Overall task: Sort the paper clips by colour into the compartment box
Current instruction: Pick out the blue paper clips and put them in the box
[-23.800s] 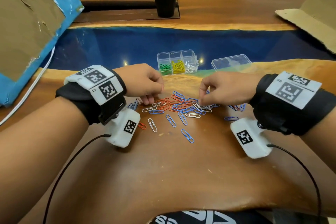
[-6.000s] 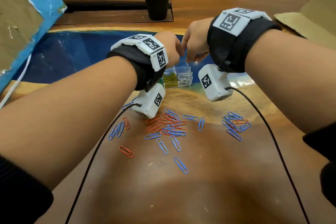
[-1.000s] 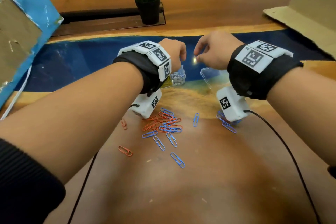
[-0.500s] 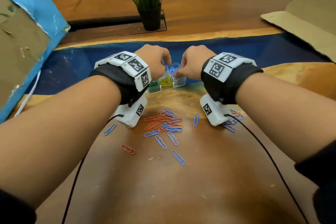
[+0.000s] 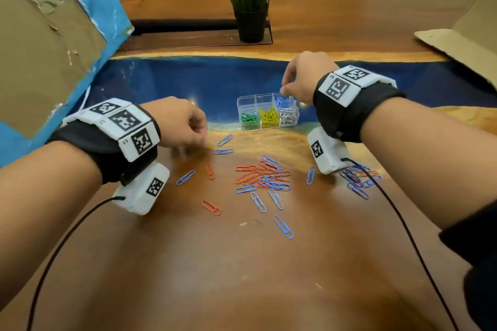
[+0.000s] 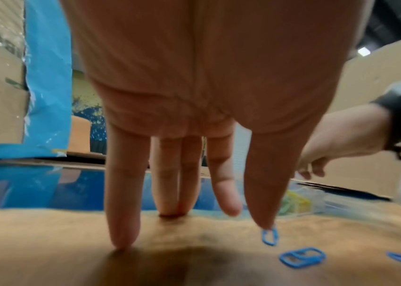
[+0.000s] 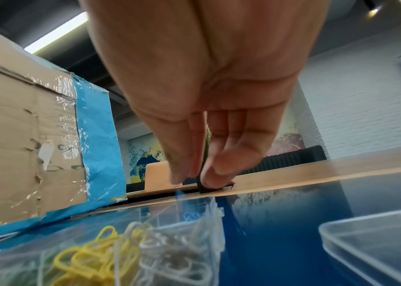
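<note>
The clear compartment box (image 5: pixel 243 101) stands at the edge of the blue strip. Its front row holds green, yellow and white clips; the back right cell holds blue clips (image 5: pixel 285 101). My right hand (image 5: pixel 283 92) hovers over that cell, thumb and forefinger pinching a blurred blue paper clip (image 7: pixel 179 193). My left hand (image 5: pixel 199 142) is down on the wood left of the box with its fingers (image 6: pixel 121 212) straight; its thumb tip touches a blue clip (image 6: pixel 270 237). Loose orange and blue clips (image 5: pixel 265 176) lie in the middle.
Another bunch of mostly blue clips (image 5: pixel 357 181) lies under my right wrist. A clear lid (image 7: pixel 378 241) sits right of the box. A potted plant (image 5: pixel 250 8) stands behind; cardboard rises at the left (image 5: pixel 40 48) and right (image 5: pixel 462 29).
My left hand has left the box and dropped to the table among the loose blue clips. The right hand has shifted right, over the back right cell.
</note>
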The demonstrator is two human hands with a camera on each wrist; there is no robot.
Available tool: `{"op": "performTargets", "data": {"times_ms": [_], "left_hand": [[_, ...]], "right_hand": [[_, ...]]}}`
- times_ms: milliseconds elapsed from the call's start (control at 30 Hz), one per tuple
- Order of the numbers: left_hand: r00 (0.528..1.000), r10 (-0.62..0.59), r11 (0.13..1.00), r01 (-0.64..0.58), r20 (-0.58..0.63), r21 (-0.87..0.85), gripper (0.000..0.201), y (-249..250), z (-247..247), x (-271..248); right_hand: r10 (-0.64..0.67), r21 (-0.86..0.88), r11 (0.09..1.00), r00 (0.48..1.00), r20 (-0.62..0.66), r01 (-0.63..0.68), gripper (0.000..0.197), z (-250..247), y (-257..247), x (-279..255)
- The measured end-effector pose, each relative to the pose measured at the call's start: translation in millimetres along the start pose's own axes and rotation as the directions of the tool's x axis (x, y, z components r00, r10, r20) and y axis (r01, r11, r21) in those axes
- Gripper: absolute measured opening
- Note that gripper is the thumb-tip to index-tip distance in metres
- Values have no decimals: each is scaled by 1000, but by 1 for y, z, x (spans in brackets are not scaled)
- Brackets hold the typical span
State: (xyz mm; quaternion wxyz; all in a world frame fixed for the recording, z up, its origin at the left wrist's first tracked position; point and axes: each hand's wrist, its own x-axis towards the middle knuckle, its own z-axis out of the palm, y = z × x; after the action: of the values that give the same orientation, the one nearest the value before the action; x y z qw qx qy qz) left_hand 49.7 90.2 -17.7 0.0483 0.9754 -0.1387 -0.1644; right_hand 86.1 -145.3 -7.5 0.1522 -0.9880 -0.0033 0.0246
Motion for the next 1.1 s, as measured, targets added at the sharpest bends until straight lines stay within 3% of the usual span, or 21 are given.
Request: {"op": "performTargets", "data": {"times_ms": [167, 300, 400, 600, 933, 1100], "left_hand": [[993, 24, 999, -19, 120, -44, 27, -7, 1, -5], [991, 42, 998, -36, 125, -54, 25, -15, -2, -9], [989, 70, 997, -65, 128, -37, 24, -17, 0, -14], [986, 112, 989, -123, 124, 84, 22, -11, 8, -12], [992, 111, 991, -115, 51, 70, 4, -14, 10, -15], [998, 69, 995, -69, -1, -74, 11, -14, 2, -13]], "right_hand": [[-169, -26, 985, 985, -15, 169, 15, 11, -24, -15], [-403, -36, 910, 903, 146, 412, 25, 28, -61, -42], [-457, -94, 862, 844, 279, 498, 30, 44, -82, -45], [-424, -196, 840, 837, 346, 507, 28, 46, -95, -46], [-315, -133, 916, 884, 346, 378, 29, 38, -96, -50], [-291, -157, 917, 884, 367, 367, 27, 46, -97, -49]]}}
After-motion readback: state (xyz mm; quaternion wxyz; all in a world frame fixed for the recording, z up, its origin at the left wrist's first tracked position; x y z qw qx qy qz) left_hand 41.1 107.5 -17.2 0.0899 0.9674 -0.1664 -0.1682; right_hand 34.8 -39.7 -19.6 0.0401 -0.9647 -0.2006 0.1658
